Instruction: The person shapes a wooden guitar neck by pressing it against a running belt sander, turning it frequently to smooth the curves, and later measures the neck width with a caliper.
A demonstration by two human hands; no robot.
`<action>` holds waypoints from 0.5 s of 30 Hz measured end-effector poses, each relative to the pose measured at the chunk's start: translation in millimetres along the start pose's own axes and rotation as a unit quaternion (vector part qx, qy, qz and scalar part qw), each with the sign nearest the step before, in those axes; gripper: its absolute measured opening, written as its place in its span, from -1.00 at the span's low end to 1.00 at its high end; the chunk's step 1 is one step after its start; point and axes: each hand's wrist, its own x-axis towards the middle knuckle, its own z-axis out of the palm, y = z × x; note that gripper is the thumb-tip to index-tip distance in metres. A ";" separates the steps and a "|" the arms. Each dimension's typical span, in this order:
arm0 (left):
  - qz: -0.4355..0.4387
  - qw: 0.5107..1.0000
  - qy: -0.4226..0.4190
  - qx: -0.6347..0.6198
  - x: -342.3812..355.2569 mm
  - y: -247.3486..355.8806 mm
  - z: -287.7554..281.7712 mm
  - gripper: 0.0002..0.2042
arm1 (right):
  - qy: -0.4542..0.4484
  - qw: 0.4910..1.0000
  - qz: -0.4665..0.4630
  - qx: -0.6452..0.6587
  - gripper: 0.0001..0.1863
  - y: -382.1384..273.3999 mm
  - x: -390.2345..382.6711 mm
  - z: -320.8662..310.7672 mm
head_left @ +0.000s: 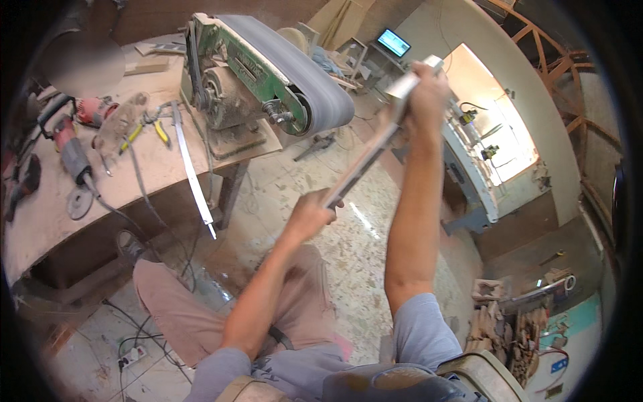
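Both of my hands grip one long narrow bar (367, 157), held slantwise in the air over the floor. Its near end sits in my left hand (312, 214), whose fingers are closed around it. Farther out and higher, my right hand (429, 100) is closed on the far end, where a pale, block-like part (404, 86) shows. Motion smears the right hand and that end, so its exact shape and material cannot be told. The bar is apart from the belt sander (258, 70), a green machine with a grey belt, to its left.
On the workbench (47, 231) at left lie an angle grinder (69, 144), a red power tool (96, 110), yellow-handled pliers (161, 132) and a long metal strip (192, 171). Cables and a power strip (132, 358) lie on the floor. Wood pieces (509, 335) are stacked at right; a screen (393, 42) glows behind.
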 end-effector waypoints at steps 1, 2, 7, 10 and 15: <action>0.042 0.995 0.054 0.077 -15.1 10.3 11.1 -0.62 | -0.021 0.993 0.046 0.109 -0.47 3.6 3.4 -30.4; 0.085 0.979 0.104 0.153 -31.3 21.9 21.4 -0.65 | -0.041 0.971 0.091 0.217 -0.53 10.7 7.1 -62.7; 0.111 0.861 0.224 0.443 -104.1 92.4 17.5 -0.60 | -0.192 0.829 0.120 0.511 -0.30 48.4 -34.0 -149.1; 0.103 0.784 0.250 0.559 -131.9 115.4 -2.5 -0.50 | -0.079 0.930 0.113 0.341 -0.31 54.3 -80.4 -145.1; 0.188 0.660 0.226 0.692 -144.9 122.7 -46.9 -0.43 | 0.013 0.998 0.022 -0.061 -0.23 82.6 -145.2 -135.7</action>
